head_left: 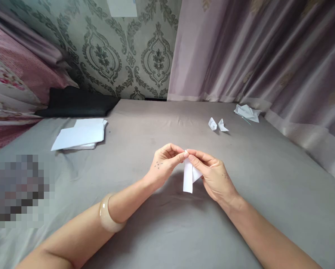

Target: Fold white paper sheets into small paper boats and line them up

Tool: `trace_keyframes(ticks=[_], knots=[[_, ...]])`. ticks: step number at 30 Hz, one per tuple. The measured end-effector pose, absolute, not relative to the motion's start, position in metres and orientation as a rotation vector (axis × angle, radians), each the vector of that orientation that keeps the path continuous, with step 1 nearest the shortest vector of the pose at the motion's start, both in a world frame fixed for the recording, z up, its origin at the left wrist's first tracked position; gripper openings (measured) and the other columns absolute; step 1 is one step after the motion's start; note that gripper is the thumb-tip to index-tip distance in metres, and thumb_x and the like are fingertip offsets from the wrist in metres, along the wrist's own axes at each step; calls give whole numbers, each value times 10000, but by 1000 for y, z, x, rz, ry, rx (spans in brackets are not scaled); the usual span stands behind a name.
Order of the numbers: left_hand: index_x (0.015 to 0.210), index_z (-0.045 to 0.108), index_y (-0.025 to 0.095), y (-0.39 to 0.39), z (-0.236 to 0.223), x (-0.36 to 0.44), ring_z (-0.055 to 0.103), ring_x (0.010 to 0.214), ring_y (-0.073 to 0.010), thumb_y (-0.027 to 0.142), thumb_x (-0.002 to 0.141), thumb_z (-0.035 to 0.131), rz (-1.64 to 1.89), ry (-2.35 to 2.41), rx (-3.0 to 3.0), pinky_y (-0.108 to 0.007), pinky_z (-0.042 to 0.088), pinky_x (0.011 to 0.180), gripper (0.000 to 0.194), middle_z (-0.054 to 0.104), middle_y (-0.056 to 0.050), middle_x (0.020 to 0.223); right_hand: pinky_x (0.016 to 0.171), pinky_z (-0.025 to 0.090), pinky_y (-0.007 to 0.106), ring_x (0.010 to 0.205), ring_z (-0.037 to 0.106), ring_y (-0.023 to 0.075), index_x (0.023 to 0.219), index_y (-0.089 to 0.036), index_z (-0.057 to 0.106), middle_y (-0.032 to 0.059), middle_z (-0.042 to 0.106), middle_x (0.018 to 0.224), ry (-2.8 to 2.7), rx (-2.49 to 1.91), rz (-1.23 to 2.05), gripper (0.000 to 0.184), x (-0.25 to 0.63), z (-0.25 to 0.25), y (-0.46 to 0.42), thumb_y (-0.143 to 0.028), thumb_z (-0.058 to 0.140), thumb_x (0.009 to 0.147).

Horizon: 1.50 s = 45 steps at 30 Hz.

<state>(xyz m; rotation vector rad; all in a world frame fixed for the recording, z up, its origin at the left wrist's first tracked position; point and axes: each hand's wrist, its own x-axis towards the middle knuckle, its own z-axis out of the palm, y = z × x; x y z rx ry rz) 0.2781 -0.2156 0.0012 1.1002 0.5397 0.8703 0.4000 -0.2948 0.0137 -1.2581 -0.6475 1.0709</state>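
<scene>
A white folded paper point(188, 177) hangs between my two hands above the grey cloth. My left hand point(168, 161) pinches its top tip between thumb and fingers. Right beside it, my right hand point(212, 172) grips the same top end, thumb on the near side. A narrow strip of the paper points down toward me, and a slanted flap shows to its right under my right hand. The fingertips hide part of the upper fold.
Two small folded paper pieces point(217, 125) stand on the grey cloth point(145, 127) beyond my right hand. Farther right lies a pile of white paper point(247, 112). A stack of white sheets point(79, 134) rests at left, near a black cloth point(80, 101). Curtains point(257, 56) border the right side.
</scene>
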Motion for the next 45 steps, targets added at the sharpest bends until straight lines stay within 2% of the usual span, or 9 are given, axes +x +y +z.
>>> trace_keyframes(ticks=[4,9,12,16,21,28,39,43,45], knots=[[745,628,154,-215,0,278,547,672,-85,277,709,786,881,527,1089,-231,452,678,204,619,17,688,725,479,261,772,613,132,859,-230,767,9,732,847,-532,-1236,1205,250,400,19,-296,-355,820,648],[890,709,172,-213,0,278,568,714,-102,279,704,784,827,531,1101,-251,463,710,228,678,-11,800,691,449,264,740,586,131,834,-211,763,19,718,819,-590,-1259,1194,258,403,17,-295,-394,804,656],[819,721,152,-211,-2,277,574,731,-114,298,719,765,811,564,1150,-258,463,721,183,695,-36,815,687,429,266,739,571,134,828,-196,753,21,700,800,-719,-1298,1108,262,403,12,-293,-421,767,695],[737,654,142,-210,-8,278,570,700,-124,319,742,726,823,637,1279,-259,445,680,191,652,-18,720,632,399,264,690,526,128,795,-170,723,15,642,759,-880,-1424,974,299,405,1,-289,-464,703,740],[754,558,159,-204,-13,277,462,620,-102,320,840,574,748,815,1747,-244,358,593,183,546,18,673,601,395,268,676,519,143,776,-160,669,22,617,736,-1061,-1541,878,335,411,-14,-279,-494,639,763],[697,422,190,-186,-5,269,353,603,-107,305,889,435,542,751,1958,-251,284,580,224,390,50,636,519,316,247,548,415,100,703,-184,566,-39,503,605,-1090,-1548,1026,332,407,-9,-263,-509,617,750],[613,365,190,-171,-12,266,284,541,-80,270,789,520,688,548,1259,-255,251,555,247,308,59,577,488,245,243,502,372,84,643,-178,598,-52,471,530,-1074,-1272,1318,352,399,4,-234,-512,699,690],[571,340,191,-173,-13,267,263,504,-70,283,768,542,631,552,1249,-254,237,531,297,316,58,545,505,289,245,503,388,89,601,-184,597,-47,478,513,-971,-1193,1377,319,397,-4,-239,-465,730,675],[549,340,192,-174,-11,266,263,493,-73,358,802,537,614,575,1257,-256,231,525,361,312,55,523,542,335,244,540,431,97,613,-180,621,-29,527,550,-960,-1162,1403,291,396,-5,-241,-441,729,682]])
